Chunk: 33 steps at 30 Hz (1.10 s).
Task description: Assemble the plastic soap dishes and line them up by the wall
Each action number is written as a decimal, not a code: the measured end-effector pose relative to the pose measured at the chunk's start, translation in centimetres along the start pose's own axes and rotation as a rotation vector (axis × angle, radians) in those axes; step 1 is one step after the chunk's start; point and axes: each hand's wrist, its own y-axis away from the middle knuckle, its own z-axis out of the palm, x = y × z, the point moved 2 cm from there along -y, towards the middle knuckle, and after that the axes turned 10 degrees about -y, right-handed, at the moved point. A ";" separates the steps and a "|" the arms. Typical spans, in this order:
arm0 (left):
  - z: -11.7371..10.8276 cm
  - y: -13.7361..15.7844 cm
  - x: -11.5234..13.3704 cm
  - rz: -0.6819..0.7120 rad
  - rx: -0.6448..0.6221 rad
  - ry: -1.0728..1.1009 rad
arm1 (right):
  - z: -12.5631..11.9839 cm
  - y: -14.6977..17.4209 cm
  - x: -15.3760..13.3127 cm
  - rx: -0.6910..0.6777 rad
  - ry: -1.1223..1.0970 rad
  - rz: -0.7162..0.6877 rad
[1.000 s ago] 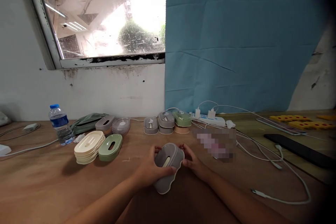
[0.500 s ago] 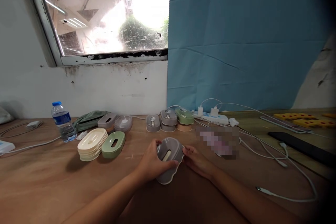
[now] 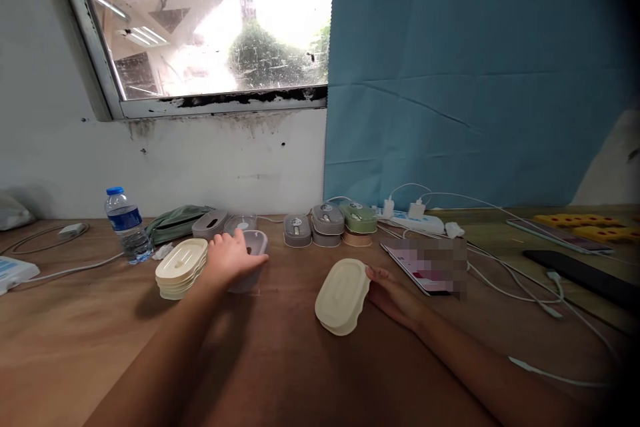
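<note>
My left hand (image 3: 233, 259) is over a translucent grey lid (image 3: 253, 280) at the left middle of the table, its thumb across the lid and its other fingers partly hidden. A stack of cream oval inner lids (image 3: 181, 260) stands just left of that hand. The green oval piece beside the stack is hidden behind my hand and the grey lid. My right hand (image 3: 390, 290) pinches the right edge of a cream oval inner lid (image 3: 343, 295), held tilted above the table.
Lidded lunch boxes in grey (image 3: 327, 219) and green (image 3: 359, 217) stand along the wall. A water bottle (image 3: 127, 227) and green pouch (image 3: 177, 223) are at the back left. A phone-like slab (image 3: 423, 270), power strip (image 3: 425, 221) and white cables lie to the right.
The grey lid and the cream inner lid, together before, are now apart. My left hand has carried the grey lid left; my right hand keeps the cream one near the middle.
</note>
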 end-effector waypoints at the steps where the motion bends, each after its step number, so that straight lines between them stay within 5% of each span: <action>1: 0.2 -0.5 -0.7 -0.048 -0.012 -0.045 | 0.1 0.0 0.0 -0.004 -0.002 0.004; 6: 2.7 -2.8 -2.6 -0.153 -0.042 -0.113 | 0.1 0.0 0.1 -0.001 0.058 -0.008; 12: 4.6 -3.8 -3.0 -0.087 0.004 -0.149 | -0.2 -0.1 0.2 0.019 0.055 -0.026; 33: 4.9 -4.4 -4.3 -0.061 -0.010 -0.169 | -0.6 -0.1 0.4 0.027 0.042 -0.020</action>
